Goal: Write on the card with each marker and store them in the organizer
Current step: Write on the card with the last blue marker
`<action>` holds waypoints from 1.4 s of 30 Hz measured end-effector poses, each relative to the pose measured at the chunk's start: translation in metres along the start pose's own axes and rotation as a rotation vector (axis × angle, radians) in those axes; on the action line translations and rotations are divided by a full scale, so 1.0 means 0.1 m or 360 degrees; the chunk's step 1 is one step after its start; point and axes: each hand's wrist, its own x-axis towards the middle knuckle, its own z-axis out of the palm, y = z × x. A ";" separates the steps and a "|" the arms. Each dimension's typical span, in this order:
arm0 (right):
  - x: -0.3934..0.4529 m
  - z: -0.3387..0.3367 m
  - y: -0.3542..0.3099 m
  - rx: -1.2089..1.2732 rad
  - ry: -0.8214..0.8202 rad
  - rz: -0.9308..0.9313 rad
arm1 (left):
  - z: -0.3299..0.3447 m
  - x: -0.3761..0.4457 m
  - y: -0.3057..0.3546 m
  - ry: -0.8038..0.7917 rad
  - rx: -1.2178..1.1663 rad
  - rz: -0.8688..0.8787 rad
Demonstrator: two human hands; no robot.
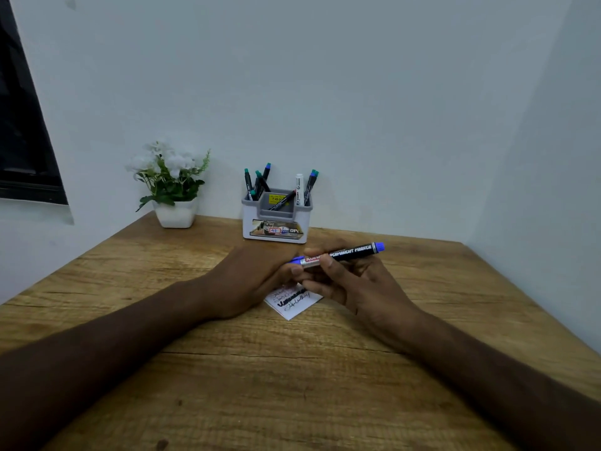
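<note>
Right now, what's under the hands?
The white card lies on the table, several handwritten lines showing. Its far part is covered by both hands holding the blue marker.

Both hands (257,278) (354,284) curled, fingertips meeting.

White potted plant (172,187) with white flowers at ten o'clock on a wooden table (227,369); dark window (22,131) at nine o'clock; pale wall (357,92) at twelve.

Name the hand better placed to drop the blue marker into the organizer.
Right. The right hand already grips the blue marker along its barrel, and the organizer stands just beyond it. The left hand only holds the cap end.
</note>
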 end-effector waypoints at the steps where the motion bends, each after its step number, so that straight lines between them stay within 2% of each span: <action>1: 0.01 -0.02 -0.04 0.0071 -0.0007 0.0028 | 0.01 0.00 -0.03 -0.0013 -0.0038 -0.0044; 5: 0.05 -0.14 -0.21 0.0172 0.0043 -0.0048 | 0.02 0.01 -0.05 -0.0076 -0.0081 -0.0083; 10: 0.10 -0.25 -0.07 -0.0324 0.0347 -0.0068 | -0.04 0.01 0.00 -0.0143 -0.0333 -0.0144; 13: 0.14 -0.31 -0.02 -0.0556 0.0497 -0.0117 | -0.09 -0.01 -0.03 -0.0253 -0.0461 -0.0087; 16: 0.12 -0.31 -0.01 -0.0542 0.0430 -0.0007 | -0.10 -0.02 -0.03 -0.0223 -0.0421 0.0025; 21: 0.07 -0.28 -0.01 -0.0674 0.0309 0.0132 | 0.01 0.01 -0.06 -0.0141 -0.0229 -0.0001; 31: 0.10 -0.28 0.03 -0.1018 0.0291 0.0096 | 0.02 0.00 -0.04 -0.0138 -0.0141 -0.0050; 42: 0.08 -0.26 -0.01 -0.1030 0.0380 0.0131 | 0.03 0.02 -0.05 -0.0169 -0.0156 -0.0060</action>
